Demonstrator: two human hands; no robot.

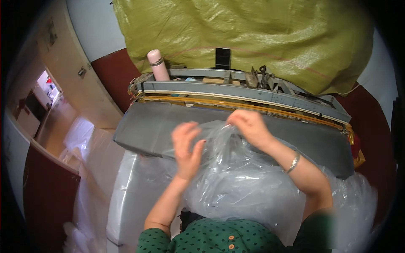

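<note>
Now, clear film (244, 189): heaped at the near side of the grey pad (145, 124), gathered top lying over it. Likely light, limp, slippery, easily torn; I would grip bunched folds. My right hand (253, 128): pinching that top. My left hand (186, 149): fingers parted, unladen, just left.

Plastic (240, 185) was clear, glinting white. Shirt (211, 234) was green, dotted darker; its buttons (231, 238) were orange-tan. Bracelet (293, 162) was silver. Pad (147, 122) was dark grey. Frame (211, 88) was blue-grey. Flask (159, 68) was pink, banded silver-grey. Tarp (253, 25) was yellow-green, crossed by a thin reddish line. Wall (113, 69) was white above, dark red below. Door (72, 69) was cream.
</note>
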